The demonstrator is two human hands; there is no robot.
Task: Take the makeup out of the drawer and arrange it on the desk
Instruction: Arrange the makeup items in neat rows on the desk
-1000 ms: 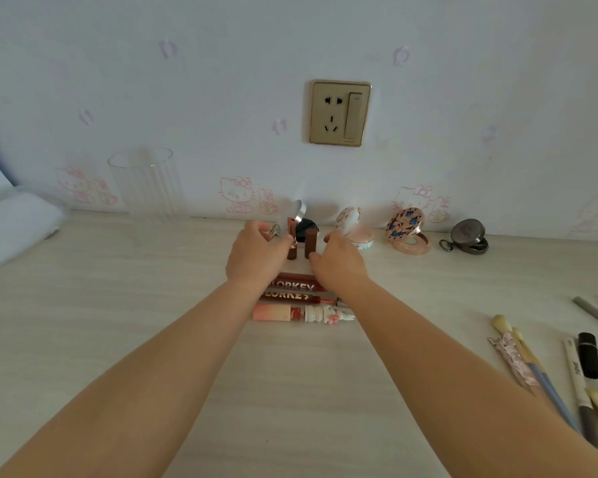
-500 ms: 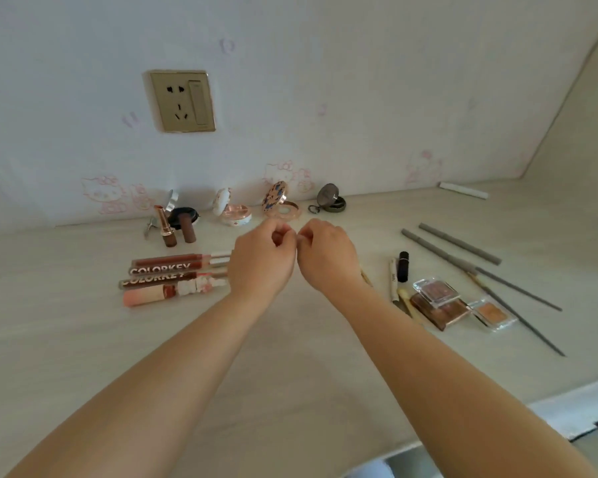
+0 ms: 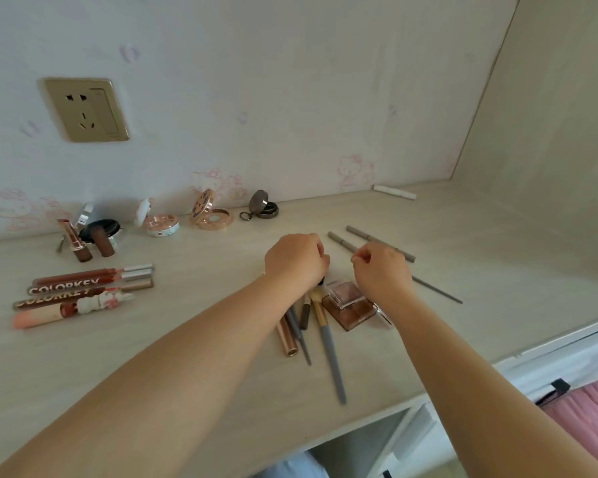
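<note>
Pale wood surface (image 3: 194,343) is carrying my makeup, brushes (image 3: 328,343) and palettes (image 3: 351,307) lying under my curled hands; left hand (image 3: 296,260) is seemingly gripping a dark cap, right hand (image 3: 382,270) is pinching at nothing I can make out. Dragging either wrist could be scattering the brushes toward the near edge, while pencils (image 3: 370,241) are crowding my right side and compacts (image 3: 211,215) are sitting well behind.

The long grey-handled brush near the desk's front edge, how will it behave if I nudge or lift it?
The grey-handled brush looks slim and rigid, so probably light and stiff. Its handle seems round, so a sideways nudge may roll it. It lies near the desk edge, so a push toward you could tip it off.
</note>
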